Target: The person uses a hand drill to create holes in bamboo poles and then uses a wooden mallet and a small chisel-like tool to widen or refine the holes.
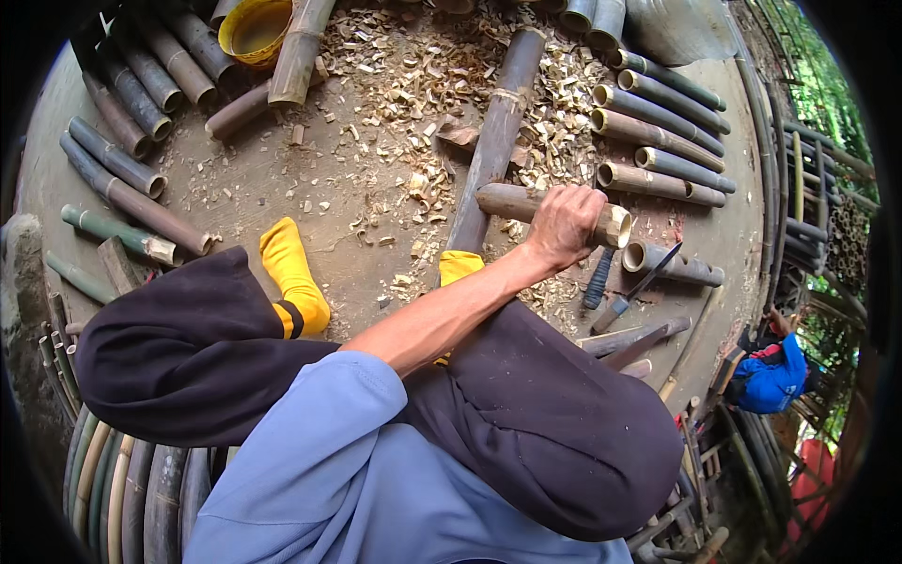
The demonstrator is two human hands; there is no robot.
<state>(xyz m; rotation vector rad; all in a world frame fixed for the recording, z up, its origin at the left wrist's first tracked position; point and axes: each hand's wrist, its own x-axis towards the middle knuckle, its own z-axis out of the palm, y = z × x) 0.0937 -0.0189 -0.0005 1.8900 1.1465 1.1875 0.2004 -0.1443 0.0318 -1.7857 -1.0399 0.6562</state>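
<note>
My left hand (567,224) reaches across my body and is closed round a short bamboo tube (512,200). The tube's near-right end is pale, with shaved facets; its other end lies over or just above a long dark bamboo pole (496,136). Pressed against the pole's near end is my yellow-socked right foot (460,266). Just below the held tube, a dark ribbed tool handle (598,279) lies on the floor, and beside it a knife (642,288) rests with its blade by another cut tube (676,264). My right hand is out of sight.
Pale bamboo chips (404,70) litter the floor. Cut tubes (658,141) lie in a row at right, more tubes (141,80) at far left. A yellow bucket (256,33) stands at the back. A person in blue (770,376) is at far right.
</note>
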